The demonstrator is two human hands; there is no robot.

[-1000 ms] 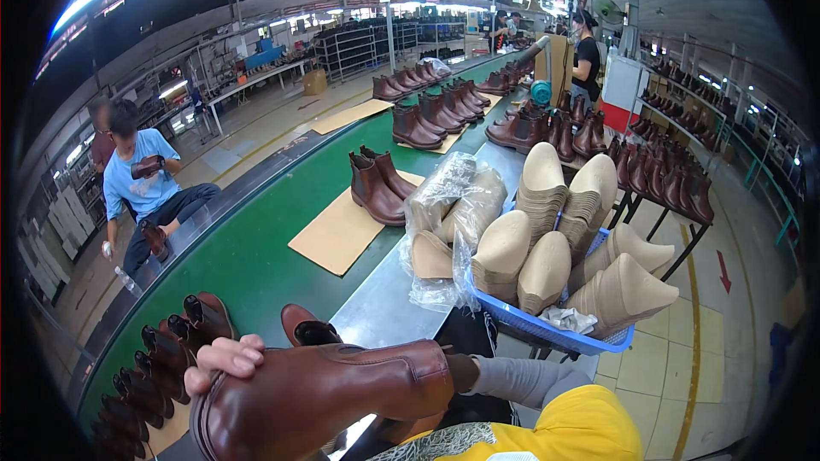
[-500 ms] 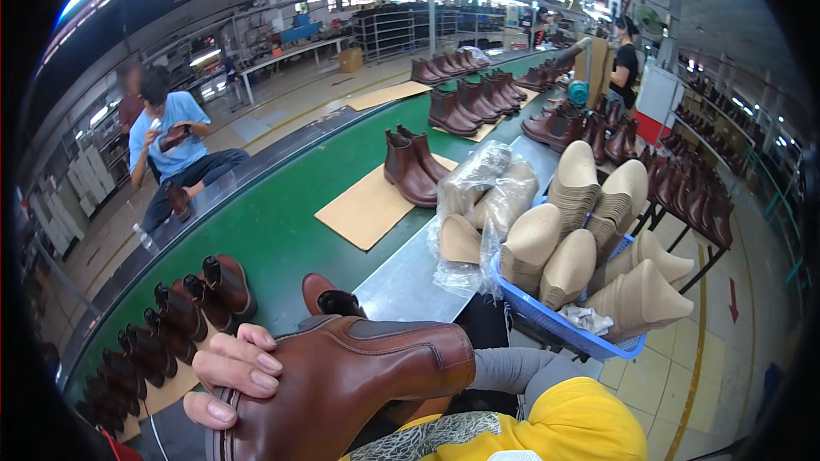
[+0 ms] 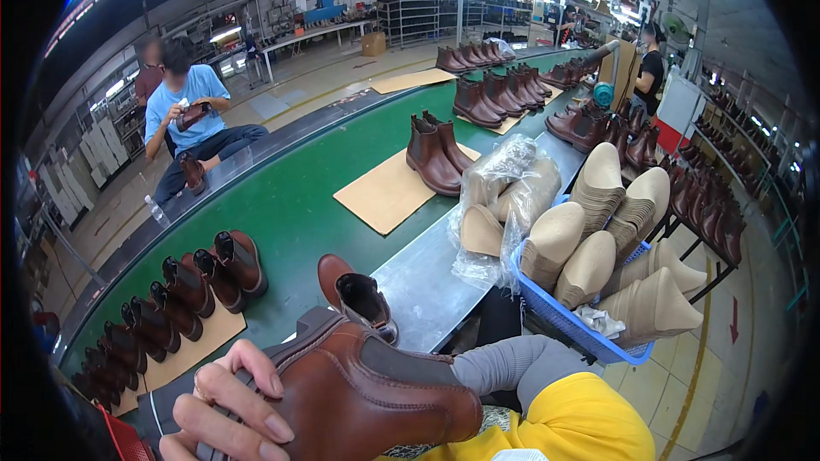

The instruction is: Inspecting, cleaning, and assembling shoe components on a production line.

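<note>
I watched from far away as my left grip [image 3: 232, 404] held a brown boot [image 3: 367, 393]. More boots [image 3: 433, 158] stood on cardboard [image 3: 376, 198] on the green worktop [image 3: 295, 196], and a blue basket [image 3: 551, 309] held stacks of tan shapes [image 3: 587, 269].

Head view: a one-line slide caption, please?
Left fingers hold a brown leather ankle boot near a long green surface bearing similar boots.

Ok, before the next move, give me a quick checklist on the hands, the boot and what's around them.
1. Left hand on the held boot: ok, gripping it.
2. Right hand's grip: cannot tell, hidden; the grey sleeve runs to the boot's shaft.
3. Held boot clear of the boot behind it: cannot tell, they overlap in view.
4. Boot pair by the cardboard sheet upright: ok.
5. Tan insert stacks all upright: not ok, right-hand ones lean.
</note>
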